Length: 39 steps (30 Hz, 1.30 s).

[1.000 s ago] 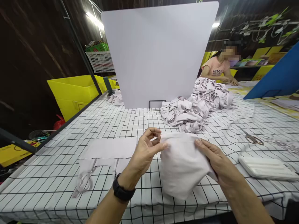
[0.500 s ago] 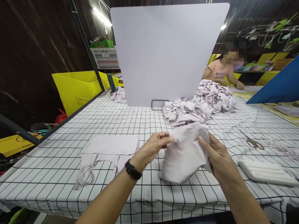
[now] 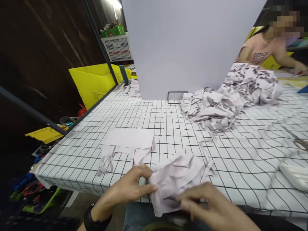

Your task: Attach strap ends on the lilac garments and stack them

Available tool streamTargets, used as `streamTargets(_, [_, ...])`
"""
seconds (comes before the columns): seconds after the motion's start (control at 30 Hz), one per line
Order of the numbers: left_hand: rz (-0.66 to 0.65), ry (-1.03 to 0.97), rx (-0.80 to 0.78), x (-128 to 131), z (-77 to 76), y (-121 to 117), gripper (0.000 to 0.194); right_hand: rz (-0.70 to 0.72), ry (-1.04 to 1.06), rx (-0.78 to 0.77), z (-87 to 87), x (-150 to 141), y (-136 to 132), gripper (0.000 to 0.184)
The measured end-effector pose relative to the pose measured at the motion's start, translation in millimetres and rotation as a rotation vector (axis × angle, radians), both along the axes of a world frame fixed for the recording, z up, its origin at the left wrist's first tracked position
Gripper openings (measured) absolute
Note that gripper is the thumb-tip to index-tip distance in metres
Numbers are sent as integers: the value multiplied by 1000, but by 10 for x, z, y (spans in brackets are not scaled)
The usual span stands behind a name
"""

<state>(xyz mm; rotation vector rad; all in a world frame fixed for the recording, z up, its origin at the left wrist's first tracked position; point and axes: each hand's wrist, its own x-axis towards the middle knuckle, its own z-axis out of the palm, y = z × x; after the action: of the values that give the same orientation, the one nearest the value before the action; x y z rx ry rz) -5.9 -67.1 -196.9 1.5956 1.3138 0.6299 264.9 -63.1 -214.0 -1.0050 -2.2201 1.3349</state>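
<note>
My left hand [image 3: 133, 184] pinches the left edge of a crumpled pale lilac-grey piece of cloth [image 3: 176, 173] between thumb and fingers. This cloth lies over the table's front edge, its lower corner hanging down, with thin strap-like strips at its right side. My right hand [image 3: 207, 203] is at the cloth's lower right, smeared by motion; whether its fingers grip the fabric cannot be made out. Beyond my left hand, a similar cloth piece with straps [image 3: 128, 139] lies flat on the table.
The table has a white checked cloth [image 3: 96, 118]. A heap of pale cloth pieces [image 3: 214, 109] lies by a large upright white board [image 3: 187, 48]. Scissors [image 3: 299, 141] and a white plastic item [image 3: 295, 175] are at right. Another person [image 3: 264, 54] sits at the far right.
The view has turned down and left. Both hands have brought the cloth from above the table down to its front edge. My right hand has moved to the cloth's lower side.
</note>
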Motion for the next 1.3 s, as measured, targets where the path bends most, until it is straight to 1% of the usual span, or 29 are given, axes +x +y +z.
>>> streamTargets(0.03, [-12, 30, 26, -4, 16, -49, 21, -67, -50, 36, 29, 43, 171, 38])
streamTargets(0.07, [-27, 58, 39, -4, 42, -81, 20, -155, -85, 123, 43, 71, 349, 32])
streamTargets(0.1, [-43, 87, 44, -3, 75, -100, 18, -188, -114, 208, 43, 86, 519, 26])
streamTargets(0.17, [-70, 137, 61, -6, 155, -114, 17, -144, -153, 272, 12, 83, 795, 22])
streamTargets(0.23, [-113, 169, 87, -15, 243, -118, 17, -42, -182, 248, -20, 52, 958, 16])
streamTargets(0.33, [-223, 177, 134, -11, 373, -117, 19, 33, -172, 180, 6, -47, 1026, 16])
streamTargets(0.4, [-288, 176, 160, 3, 452, -106, 19, 88, -128, 128, 73, -141, 1014, 26])
streamTargets(0.43, [-306, 176, 176, 4, 488, -97, 19, 131, -108, 109, 116, -185, 1004, 26])
streamTargets(0.5, [-321, 190, 213, -28, 559, -79, 18, 206, -88, 95, 209, -231, 988, 16])
streamTargets(0.57, [-321, 222, 253, -123, 632, -68, 18, 210, -89, 99, 308, -178, 973, 23])
streamTargets(0.63, [-290, 262, 310, -265, 714, -67, 17, 155, -91, 95, 411, -11, 943, 28])
streamTargets(0.67, [-266, 281, 345, -339, 761, -68, 17, 132, -85, 69, 462, 103, 917, 30])
streamTargets(0.73, [-218, 310, 423, -456, 860, -66, 18, 104, -48, -72, 556, 342, 836, 34])
streamTargets(0.8, [-212, 308, 478, -501, 959, -53, 20, 128, 12, -275, 621, 515, 719, 39])
streamTargets(0.83, [-222, 291, 498, -494, 1002, -45, 22, 154, 37, -342, 636, 552, 651, 42])
streamTargets(0.87, [-236, 268, 511, -467, 1037, -36, 23, 170, 48, -351, 636, 550, 576, 43])
streamTargets(0.9, [-251, 247, 517, -426, 1063, -28, 25, 167, 50, -294, 624, 507, 496, 43])
streamTargets(0.93, [-266, 233, 517, -374, 1079, -24, 26, 140, 54, -191, 599, 426, 409, 40])
streamTargets(1.0, [-282, 247, 505, -249, 1084, -26, 24, 13, 98, 76, 528, 176, 214, 24])
streamTargets(1.03, [-289, 272, 495, -184, 1079, -32, 21, -54, 155, 186, 488, 24, 108, 18])
streamTargets(1.07, [-295, 302, 488, -120, 1073, -41, 17, -94, 225, 255, 450, -133, 1, 19])
streamTargets(1.1, [-302, 334, 483, -59, 1070, -52, 14, -123, 294, 311, 417, -286, -100, 28])
streamTargets(1.13, [-310, 363, 478, -4, 1072, -63, 16, -171, 333, 342, 391, -428, -190, 39])
streamTargets(1.17, [-316, 381, 475, 44, 1083, -72, 22, -226, 356, 342, 373, -549, -262, 42])
streamTargets(1.23, [-319, 383, 480, 115, 1132, -81, 35, -298, 392, 327, 362, -707, -341, 28])
streamTargets(1.3, [-325, 353, 501, 148, 1214, -71, 40, -309, 406, 302, 382, -723, -340, 13])
